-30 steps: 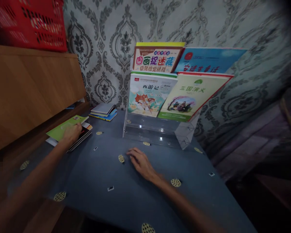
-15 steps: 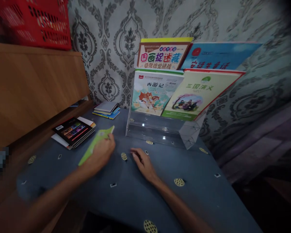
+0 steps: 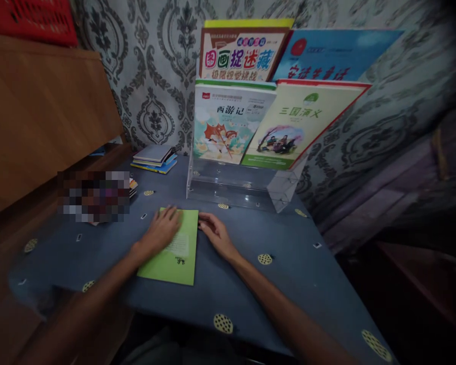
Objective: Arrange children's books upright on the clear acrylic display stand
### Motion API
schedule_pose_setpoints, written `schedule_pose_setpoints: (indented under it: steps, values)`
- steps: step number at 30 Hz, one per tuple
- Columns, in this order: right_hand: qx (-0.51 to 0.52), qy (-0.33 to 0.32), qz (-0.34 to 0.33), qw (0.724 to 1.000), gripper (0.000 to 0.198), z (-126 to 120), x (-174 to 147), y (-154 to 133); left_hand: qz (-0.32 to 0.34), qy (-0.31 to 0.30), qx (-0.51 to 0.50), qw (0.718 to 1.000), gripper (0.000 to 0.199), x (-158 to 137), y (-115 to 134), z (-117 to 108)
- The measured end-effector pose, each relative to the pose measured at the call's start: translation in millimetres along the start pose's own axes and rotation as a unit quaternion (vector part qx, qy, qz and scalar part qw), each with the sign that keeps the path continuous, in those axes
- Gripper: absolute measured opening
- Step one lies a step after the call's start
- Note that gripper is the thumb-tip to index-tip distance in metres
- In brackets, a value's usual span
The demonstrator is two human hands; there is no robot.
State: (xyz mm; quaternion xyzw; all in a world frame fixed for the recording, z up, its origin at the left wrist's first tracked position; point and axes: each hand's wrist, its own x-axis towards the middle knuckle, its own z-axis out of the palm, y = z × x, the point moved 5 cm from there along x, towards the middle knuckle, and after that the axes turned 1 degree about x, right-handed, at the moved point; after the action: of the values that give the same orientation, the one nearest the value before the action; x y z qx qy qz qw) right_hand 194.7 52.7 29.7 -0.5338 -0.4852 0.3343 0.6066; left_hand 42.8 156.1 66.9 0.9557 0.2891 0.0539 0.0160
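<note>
A thin green book [image 3: 184,271] lies flat on the table near its front edge. My left hand [image 3: 163,228] rests on the book's upper left part, fingers stretched out over the cover and slightly blurred. Beside the book's upper right edge is my right hand [image 3: 215,234], its fingers loosely bent and nothing visible in them; whether the fingertips touch the edge I cannot tell. Behind the hands stands a clear acrylic book rack [image 3: 235,192]. Its upper tiers hold a white book [image 3: 228,126], a light green book [image 3: 289,126], a brown-and-yellow book [image 3: 239,50] and a blue book [image 3: 334,50].
A small stack of books [image 3: 154,158] lies at the back left by the wall. Nearer, another pile [image 3: 99,197] is blurred out. Along the left is a wooden cabinet [image 3: 49,116] with a red basket [image 3: 34,20] on top. A patterned cloth [image 3: 235,274] covers the table.
The green book, tilted in my left hand before, now lies flat on the table, further right. My left hand has opened over it. My right hand is now close to the book's edge.
</note>
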Motion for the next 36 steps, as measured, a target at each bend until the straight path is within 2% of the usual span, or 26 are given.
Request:
schedule_pose_setpoints:
  steps: [2, 4, 10, 13, 16, 19, 22, 25, 29, 33, 36]
  values:
    - [-0.020, -0.001, -0.009, 1.000, 0.036, 2.0, -1.0, 1.1, -0.008, 0.020, 0.005, 1.000, 0.043, 2.7, -21.3, 2.9]
    - [-0.033, -0.006, -0.015, 0.999, 0.034, 4.9, 3.3, 1.9, -0.011, 0.017, 0.033, 0.999, 0.043, 2.2, -28.0, 0.9]
    - [-0.063, -0.048, -0.011, 0.997, 0.028, 17.9, 45.1, -12.7, -0.143, -0.054, 0.129, 0.980, 0.043, -16.3, -16.7, -21.8]
    - [-0.143, -0.063, -0.060, 0.986, 0.026, 27.8, 49.2, -34.3, -0.151, -0.118, 0.124, 0.974, 0.040, -32.9, -8.5, -25.0]
    - [-0.218, -0.116, -0.106, 0.963, 0.030, 48.2, 29.0, -47.3, -0.146, -0.158, 0.115, 0.970, 0.043, -49.0, -1.5, -25.7]
    - [-0.269, -0.157, -0.116, 0.943, 0.039, 72.9, 4.3, -44.8, -0.138, -0.122, 0.110, 0.977, 0.041, -54.8, 0.6, -25.2]
    - [-0.327, -0.168, -0.106, 0.924, 0.051, 94.0, -6.5, -34.8, -0.070, -0.033, 0.080, 0.994, 0.046, -50.9, -1.7, -13.9]
    - [-0.396, -0.181, -0.091, 0.895, 0.056, 105.5, -6.0, -26.8, 0.003, 0.000, 0.028, 1.000, 0.064, -47.5, -10.7, 9.0]
    - [-0.480, -0.152, -0.045, 0.863, 0.061, 90.4, -5.5, -24.7, 0.043, 0.027, 0.021, 0.999, 0.065, -48.5, -20.4, 23.0]
    - [-0.543, -0.106, 0.010, 0.833, 0.070, 51.2, -16.3, -25.9, 0.057, 0.041, 0.043, 0.997, 0.066, -51.7, -20.3, 24.2]
    - [-0.568, -0.078, 0.020, 0.819, 0.069, 25.0, -29.3, -28.0, 0.040, 0.049, 0.078, 0.995, 0.068, -52.7, -21.7, 30.9]
